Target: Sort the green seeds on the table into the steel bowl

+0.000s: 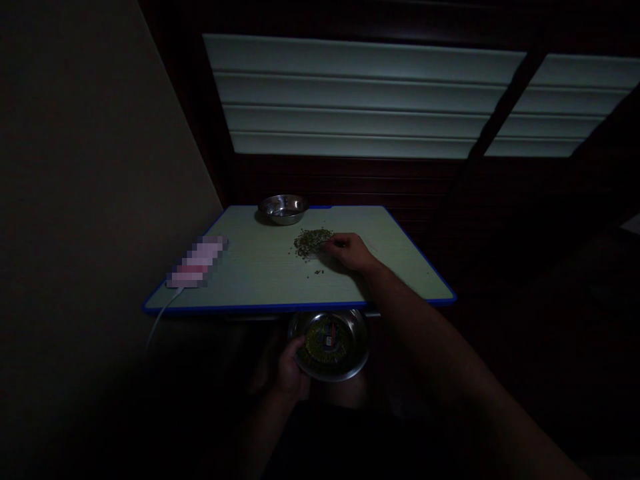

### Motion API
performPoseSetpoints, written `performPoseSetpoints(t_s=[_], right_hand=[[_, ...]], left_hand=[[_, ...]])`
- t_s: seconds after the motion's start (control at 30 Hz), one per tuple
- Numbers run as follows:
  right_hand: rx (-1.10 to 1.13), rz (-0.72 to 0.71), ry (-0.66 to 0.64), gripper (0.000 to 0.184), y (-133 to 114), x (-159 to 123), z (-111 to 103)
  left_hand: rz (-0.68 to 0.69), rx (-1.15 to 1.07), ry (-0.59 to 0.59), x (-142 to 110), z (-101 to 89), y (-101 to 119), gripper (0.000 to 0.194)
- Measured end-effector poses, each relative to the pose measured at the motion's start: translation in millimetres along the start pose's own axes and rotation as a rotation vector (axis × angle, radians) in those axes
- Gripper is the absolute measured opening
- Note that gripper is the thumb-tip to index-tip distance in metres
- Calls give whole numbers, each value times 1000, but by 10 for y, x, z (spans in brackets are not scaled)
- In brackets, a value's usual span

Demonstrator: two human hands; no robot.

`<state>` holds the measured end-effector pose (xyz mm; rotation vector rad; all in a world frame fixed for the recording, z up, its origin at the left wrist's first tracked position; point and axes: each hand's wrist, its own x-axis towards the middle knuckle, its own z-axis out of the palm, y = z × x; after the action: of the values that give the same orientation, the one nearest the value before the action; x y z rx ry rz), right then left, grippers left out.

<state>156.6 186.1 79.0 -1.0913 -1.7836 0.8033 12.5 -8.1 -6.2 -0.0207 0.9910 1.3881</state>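
A loose pile of small greenish beans lies on the pale table, with a few strays toward its front edge. My right hand rests at the pile's right side, thumb and fingers pinched together; whatever is between them is too small to make out. Below the table's front edge, my left hand grips the left rim of a steel bowl, thumb over the edge. Inside that bowl are more greenish beans and a small label-like patch in red, white and blue.
Toward the table's back left stands a smaller steel bowl. A blurred pink phone-like object with a white cable lies at the left edge. The folding table has a blue rim, and a dark slatted panel rises behind it.
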Motion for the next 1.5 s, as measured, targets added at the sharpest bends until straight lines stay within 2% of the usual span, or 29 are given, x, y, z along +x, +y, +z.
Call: performPoseSetpoints(t_s=[0.2,0.4,0.53,0.7,1.0,1.17,1.33,1.5], right_hand=[[5,66,-56,18,-1,-6,-8],[-76,55,-15,21,-32,-13,-16],[-45,24,-33,21,-44,-20,-7],[13,56,-35,19,-35,-20,-5],[26,36,-63,14,-24,-13,-11],[43,46,-108,15,-20,-22,-6],[-6,29,-107,16,-22,-21,4],[-97,31,-59,18,-28,-16,-11]], left_hand=[[-18,-13,-35,48,-55,-20,14],[12,3,-17,35,-42,-21,17],[17,-5,-24,-3,-11,-11,15],[-6,-11,-5,-11,-6,-7,15],[-4,-38,-22,10,-22,-19,29],[14,-24,-47,52,-61,-27,19],[32,-11,-65,70,-86,-41,16],[26,-45,-53,49,-61,-41,25]])
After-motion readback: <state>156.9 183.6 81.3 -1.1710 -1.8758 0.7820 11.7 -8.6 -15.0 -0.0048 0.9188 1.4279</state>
